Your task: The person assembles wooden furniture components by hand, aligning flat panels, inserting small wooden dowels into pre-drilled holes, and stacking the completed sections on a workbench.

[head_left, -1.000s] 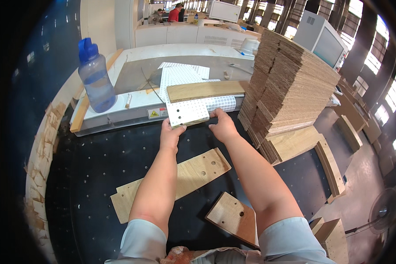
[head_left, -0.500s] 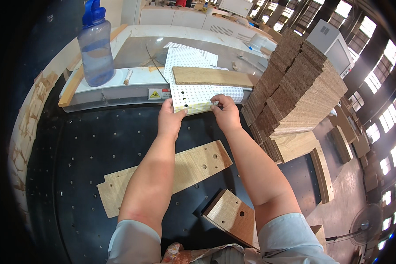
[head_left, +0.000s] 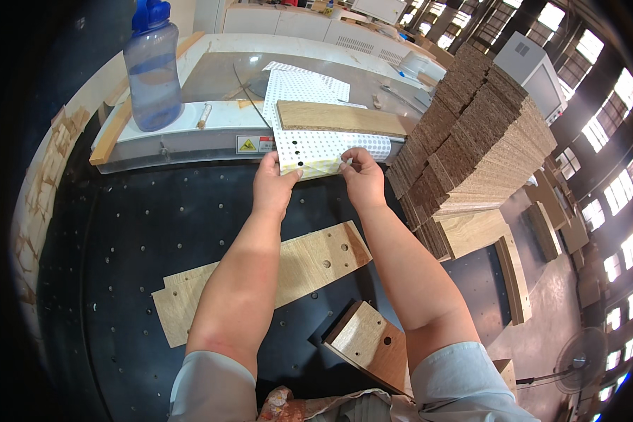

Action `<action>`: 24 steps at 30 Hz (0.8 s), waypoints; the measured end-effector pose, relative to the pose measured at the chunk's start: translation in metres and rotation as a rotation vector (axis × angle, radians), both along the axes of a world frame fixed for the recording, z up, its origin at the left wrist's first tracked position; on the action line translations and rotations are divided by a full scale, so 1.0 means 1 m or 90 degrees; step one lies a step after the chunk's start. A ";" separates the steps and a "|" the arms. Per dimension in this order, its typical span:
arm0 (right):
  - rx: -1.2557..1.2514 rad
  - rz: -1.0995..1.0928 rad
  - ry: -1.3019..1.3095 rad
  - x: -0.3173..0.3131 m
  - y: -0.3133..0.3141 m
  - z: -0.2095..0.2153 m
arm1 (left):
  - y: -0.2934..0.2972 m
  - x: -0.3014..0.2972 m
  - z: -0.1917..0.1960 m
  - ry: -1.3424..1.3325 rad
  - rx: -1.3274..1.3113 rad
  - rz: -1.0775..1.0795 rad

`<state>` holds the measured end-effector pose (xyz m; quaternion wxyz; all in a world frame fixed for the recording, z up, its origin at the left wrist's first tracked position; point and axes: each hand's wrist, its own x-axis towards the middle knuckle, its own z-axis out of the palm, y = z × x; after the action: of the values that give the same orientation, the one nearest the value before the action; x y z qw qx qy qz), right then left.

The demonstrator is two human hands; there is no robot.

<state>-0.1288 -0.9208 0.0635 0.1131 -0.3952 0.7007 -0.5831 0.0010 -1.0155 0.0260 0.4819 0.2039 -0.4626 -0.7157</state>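
Note:
A white sheet of round stickers with rows of grey dots and several dark spots hangs over the near edge of the machine's ledge. My left hand grips its lower left corner, thumb on top and fingers behind. The thumb and forefinger of my right hand are pinched at its lower edge, farther right; whether a single sticker is between them is too small to tell. Across the sheet rests a wooden strip. Below my hands, a long drilled board lies partly hidden under my left forearm.
The black bed is dotted with holes. Beside my right forearm is another drilled wooden piece. A tall stack of chipboard strips stands at the right. A blue water bottle is on the ledge at the left, and a fan at lower right.
Both hands stay at the sheet in nearly the same grip. Three dark spots now show near its left side, where two showed before. The whole view has shifted slightly.

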 end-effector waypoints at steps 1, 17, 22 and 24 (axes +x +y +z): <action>-0.016 0.005 0.007 -0.001 0.000 -0.001 | 0.000 0.000 0.000 0.003 0.001 0.001; -0.023 -0.041 0.049 0.001 0.001 0.000 | 0.001 -0.001 0.001 0.016 0.007 -0.004; -0.005 -0.062 0.019 0.001 0.000 -0.001 | 0.001 0.000 0.003 0.008 0.002 -0.005; -0.020 -0.053 -0.001 0.003 -0.001 -0.002 | 0.000 0.000 0.001 0.011 0.003 -0.004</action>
<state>-0.1258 -0.9218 0.0612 0.0830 -0.3669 0.7074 -0.5984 0.0009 -1.0156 0.0274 0.4834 0.1970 -0.4573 -0.7200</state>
